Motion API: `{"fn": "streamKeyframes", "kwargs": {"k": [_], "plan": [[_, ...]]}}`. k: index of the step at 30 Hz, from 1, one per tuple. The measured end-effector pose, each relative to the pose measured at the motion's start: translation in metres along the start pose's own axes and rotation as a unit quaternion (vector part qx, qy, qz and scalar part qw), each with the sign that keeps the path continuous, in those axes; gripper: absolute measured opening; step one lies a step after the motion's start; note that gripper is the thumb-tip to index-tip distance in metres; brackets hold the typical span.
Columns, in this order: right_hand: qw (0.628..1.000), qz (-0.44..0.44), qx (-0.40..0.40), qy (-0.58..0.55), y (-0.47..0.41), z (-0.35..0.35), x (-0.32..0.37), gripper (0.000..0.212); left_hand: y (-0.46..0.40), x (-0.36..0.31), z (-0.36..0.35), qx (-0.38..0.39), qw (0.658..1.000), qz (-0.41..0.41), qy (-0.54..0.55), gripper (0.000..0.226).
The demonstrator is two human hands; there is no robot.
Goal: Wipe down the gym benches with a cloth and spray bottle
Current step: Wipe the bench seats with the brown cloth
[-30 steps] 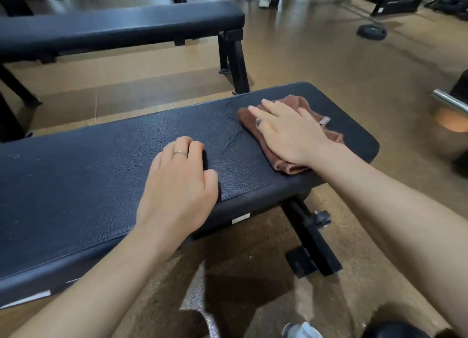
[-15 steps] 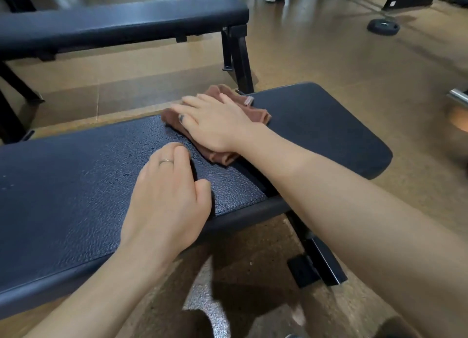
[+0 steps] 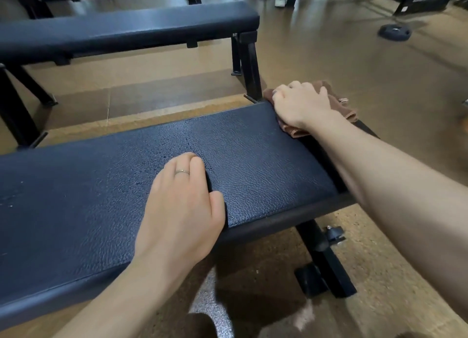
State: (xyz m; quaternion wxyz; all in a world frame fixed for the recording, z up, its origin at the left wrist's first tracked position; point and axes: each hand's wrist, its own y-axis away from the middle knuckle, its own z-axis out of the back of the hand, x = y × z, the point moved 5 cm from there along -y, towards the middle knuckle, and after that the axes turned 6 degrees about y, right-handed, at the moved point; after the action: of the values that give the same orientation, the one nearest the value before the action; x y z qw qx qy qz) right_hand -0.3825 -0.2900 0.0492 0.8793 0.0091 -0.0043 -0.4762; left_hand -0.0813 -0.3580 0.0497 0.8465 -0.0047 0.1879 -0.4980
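A: Our right hand point(image 3: 300, 104) lies palm down, fingers curled over the crumpled brown cloth point(image 3: 340, 107), pressing it onto the far corner of the long black textured padded bench point(image 3: 253, 165).

B: Our left hand point(image 3: 182, 211) rests on the pad near its front edge, fingers loosely bent and together, gripping nothing; a thin ring point(image 3: 182, 171) shows on one finger.

A: Beyond us, a second black padded bench point(image 3: 126, 31) stands parallel on the brown floor point(image 3: 354, 66).
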Motion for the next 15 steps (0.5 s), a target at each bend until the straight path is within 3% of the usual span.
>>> {"fn": "streamKeyframes", "kwargs": {"k": [2,6,8,12,15], "plan": [[1.0,0.019,0.004,0.015,0.011,0.0,0.037,0.05,-0.001,-0.001,0.0,0.0,1.0,-0.002,-0.003,0.031],[0.987,0.162,-0.005,0.01,0.051,-0.004,0.152,0.05,0.0,-0.002,0.001,0.007,1.0,-0.007,-0.017,0.04],[0.979,0.201,-0.011,-0.014,0.063,-0.004,0.178,0.049,0.001,-0.003,0.002,0.005,1.0,-0.004,-0.016,0.039],[0.974,0.219,-0.03,-0.045,0.055,-0.003,0.139,0.048,0.002,-0.002,0.002,-0.006,1.0,0.0,-0.001,0.039],[0.984,0.172,-0.025,-0.04,0.032,-0.003,0.076,0.05,0.003,-0.001,0.002,-0.012,1.0,0.008,0.006,0.034]]}}
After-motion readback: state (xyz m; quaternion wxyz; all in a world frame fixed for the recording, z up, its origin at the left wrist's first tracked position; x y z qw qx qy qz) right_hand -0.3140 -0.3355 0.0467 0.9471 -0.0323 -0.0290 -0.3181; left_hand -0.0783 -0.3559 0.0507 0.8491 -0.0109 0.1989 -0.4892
